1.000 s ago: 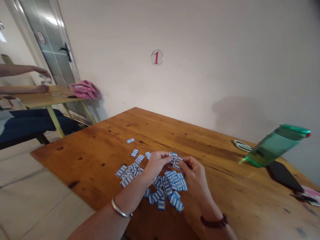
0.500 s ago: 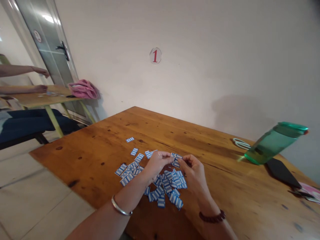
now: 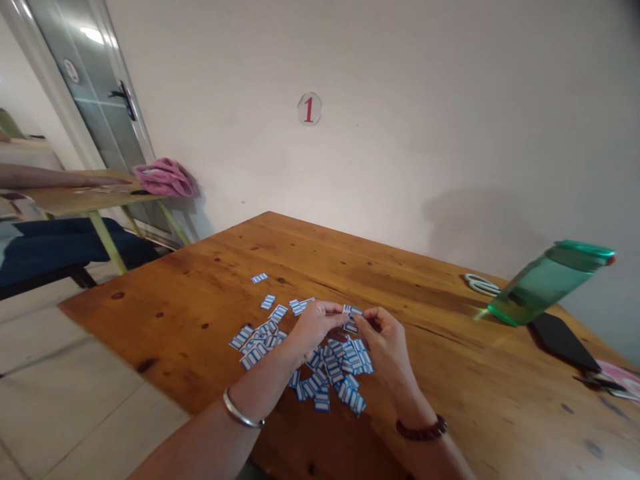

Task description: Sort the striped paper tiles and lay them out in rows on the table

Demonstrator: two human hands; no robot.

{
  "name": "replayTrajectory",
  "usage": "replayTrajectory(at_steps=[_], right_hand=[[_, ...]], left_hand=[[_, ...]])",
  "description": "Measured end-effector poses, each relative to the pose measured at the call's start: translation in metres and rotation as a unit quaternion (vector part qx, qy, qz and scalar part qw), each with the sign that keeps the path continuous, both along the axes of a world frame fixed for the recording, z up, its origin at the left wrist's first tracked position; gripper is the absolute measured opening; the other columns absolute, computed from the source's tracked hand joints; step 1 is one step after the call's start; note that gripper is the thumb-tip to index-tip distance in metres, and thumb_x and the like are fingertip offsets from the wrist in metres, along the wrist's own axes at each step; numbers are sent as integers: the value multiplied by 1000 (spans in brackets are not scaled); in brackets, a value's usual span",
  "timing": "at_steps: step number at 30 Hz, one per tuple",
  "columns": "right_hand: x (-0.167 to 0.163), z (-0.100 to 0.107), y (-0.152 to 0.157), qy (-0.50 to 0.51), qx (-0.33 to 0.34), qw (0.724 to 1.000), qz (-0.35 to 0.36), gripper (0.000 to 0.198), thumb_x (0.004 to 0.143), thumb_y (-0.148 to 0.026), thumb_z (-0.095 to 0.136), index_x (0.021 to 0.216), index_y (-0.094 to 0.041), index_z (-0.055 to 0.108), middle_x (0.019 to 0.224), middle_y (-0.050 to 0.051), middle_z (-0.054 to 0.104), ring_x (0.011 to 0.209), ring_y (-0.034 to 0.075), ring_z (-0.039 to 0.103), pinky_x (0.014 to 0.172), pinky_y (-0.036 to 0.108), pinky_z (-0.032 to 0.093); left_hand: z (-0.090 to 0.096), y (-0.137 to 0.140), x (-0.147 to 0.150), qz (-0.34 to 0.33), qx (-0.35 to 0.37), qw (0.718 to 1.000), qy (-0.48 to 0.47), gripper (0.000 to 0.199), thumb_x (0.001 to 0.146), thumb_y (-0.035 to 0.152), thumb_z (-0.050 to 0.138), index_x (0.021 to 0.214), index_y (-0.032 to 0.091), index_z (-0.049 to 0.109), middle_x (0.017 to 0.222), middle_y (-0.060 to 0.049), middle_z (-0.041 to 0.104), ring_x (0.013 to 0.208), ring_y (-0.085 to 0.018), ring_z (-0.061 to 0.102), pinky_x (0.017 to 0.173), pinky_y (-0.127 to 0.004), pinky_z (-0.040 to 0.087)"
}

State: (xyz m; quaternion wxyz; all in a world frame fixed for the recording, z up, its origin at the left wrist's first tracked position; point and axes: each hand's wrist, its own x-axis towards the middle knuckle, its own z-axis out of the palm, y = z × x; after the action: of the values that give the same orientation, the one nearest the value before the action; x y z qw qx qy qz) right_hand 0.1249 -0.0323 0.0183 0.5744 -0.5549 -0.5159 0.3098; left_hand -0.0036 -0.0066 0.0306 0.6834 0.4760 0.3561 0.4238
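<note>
Between my two hands is a small sheet of blue-and-white label stickers, pinched at its left by my left hand and at its right by my right hand. Both hands have thumb and fingers closed together over the table. Beneath and around them lies a loose pile of similar label sheets, partly covered by my left hand and forearm. More sheets overlap to the left of that forearm. A single sheet lies apart, farther back.
The wooden table meets a pale wall. At the right are a green bottle, a dark flat case, a white cable and scissors. Far left, another person's arm reaches over a second table holding a pink cloth.
My hands and the label sheet stay almost where they were. At the far table the other person's raised arm has come down and stretched toward the pink cloth.
</note>
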Motion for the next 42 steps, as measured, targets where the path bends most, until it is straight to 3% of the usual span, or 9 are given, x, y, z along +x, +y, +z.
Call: replayTrajectory(at_steps=[8,13,19,25,32,38,42], right_hand=[[0,1,-1,19,-5,1000,2,22,65,-37,63,62,-18,53,48,-5,47,43,8,38,37,19,27],[-4,8,-6,106,-36,992,50,23,66,-37,64,72,-16,59,53,-5,50,43,7,37,38,19,28],[-9,11,-8,234,-56,964,112,21,57,-30,71,69,-16,61,62,-2,61,54,10,51,51,21,40],[-10,9,-8,320,-63,936,133,16,57,-25,73,65,-17,61,61,-3,62,55,10,55,57,24,44],[-9,8,-8,295,-48,945,136,13,60,-26,71,66,-18,63,61,-2,63,54,11,56,54,23,44],[-2,13,-7,243,-44,968,55,15,59,-29,69,65,-18,62,56,-4,60,45,8,48,42,19,33],[7,14,-4,215,-10,976,-16,12,56,-26,69,60,-17,63,56,-4,58,50,7,46,47,19,33]], left_hand=[[1,0,1,0,18,1000,-12,14,56,25,73,63,14,68,57,-2,66,49,-12,58,51,-22,46],[2,-1,3,25,19,999,-38,20,56,19,72,74,14,66,57,-1,66,48,-12,58,50,-23,48],[4,-3,3,31,21,999,-35,30,58,15,69,87,15,62,57,1,67,46,-12,59,52,-23,47],[5,-5,2,10,25,999,-41,35,59,21,71,92,14,60,57,1,66,46,-12,60,52,-23,47],[-1,-1,2,-28,63,997,-27,47,57,35,74,95,12,60,66,-2,67,56,-14,62,58,-26,49],[-2,2,-2,-5,133,990,56,30,66,24,66,94,13,61,67,-2,67,60,-14,61,61,-25,45],[3,0,-8,47,220,948,227,15,68,15,57,80,14,65,77,-5,68,70,-16,61,63,-25,44]])
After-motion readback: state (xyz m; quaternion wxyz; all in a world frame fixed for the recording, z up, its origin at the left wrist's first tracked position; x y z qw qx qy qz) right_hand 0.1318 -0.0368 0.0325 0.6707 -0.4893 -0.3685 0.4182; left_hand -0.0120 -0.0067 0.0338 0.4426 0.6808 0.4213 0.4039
